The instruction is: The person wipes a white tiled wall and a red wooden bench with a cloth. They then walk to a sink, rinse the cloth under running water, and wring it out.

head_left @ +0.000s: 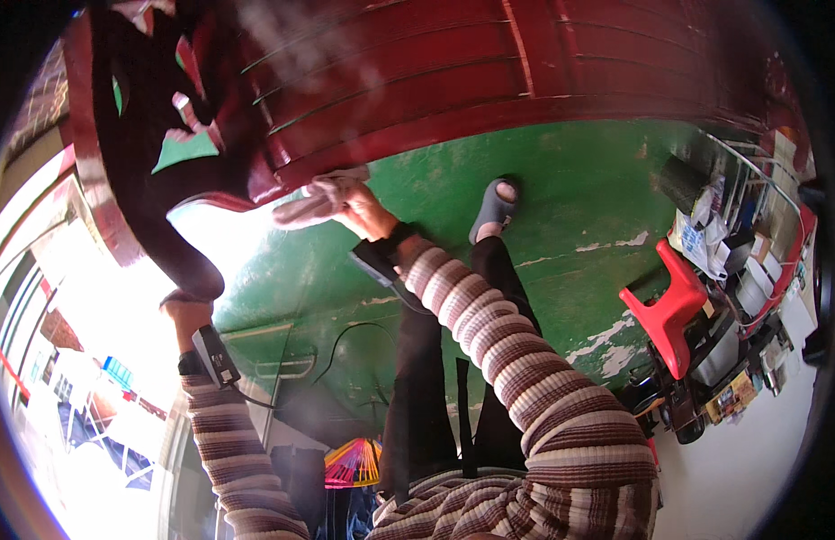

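My right hand holds a folded, greyish-pink cloth against the lower front edge of a dark red wooden bench. The cloth hides most of its fingers. At the left, my left hand is at the rounded end of the bench's curved armrest; its fingers are mostly hidden behind the wood. Both wrists carry black straps with small dark devices, and striped sleeves cover the arms.
The floor is green with worn pale patches. At the right are a red plastic stool, a metal rack with bags, and assorted goods. My slippered foot is near the bench. Bright light comes from the left.
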Available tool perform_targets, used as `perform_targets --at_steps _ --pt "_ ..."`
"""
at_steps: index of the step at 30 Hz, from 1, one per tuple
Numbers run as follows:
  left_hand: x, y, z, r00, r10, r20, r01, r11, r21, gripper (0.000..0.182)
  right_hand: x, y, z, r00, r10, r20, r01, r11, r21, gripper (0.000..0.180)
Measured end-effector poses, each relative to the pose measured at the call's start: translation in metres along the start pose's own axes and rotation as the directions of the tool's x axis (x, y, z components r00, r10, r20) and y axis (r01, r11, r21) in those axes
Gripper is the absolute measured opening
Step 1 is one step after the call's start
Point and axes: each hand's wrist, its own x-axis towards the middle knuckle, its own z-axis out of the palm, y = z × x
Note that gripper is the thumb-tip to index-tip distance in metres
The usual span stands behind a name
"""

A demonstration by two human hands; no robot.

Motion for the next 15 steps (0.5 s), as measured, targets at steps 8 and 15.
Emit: perform_targets --at_steps 8,15 --pt "-0.021 0.016 0.010 0.990 -0.020 -0.142 0.032 0.996 0.086 0.068 -0.104 -0.268 -0.100 0.919 -0.328 -0.217 0.365 0.917 0.163 0.045" --pt "-0.066 -0.007 0.037 0.941 -0.063 -0.333 0.105 0.989 0.108 0.070 -0.189 -0.392 -0.062 0.401 -0.894 -0.200 0.575 0.415 -0.705 0.034"
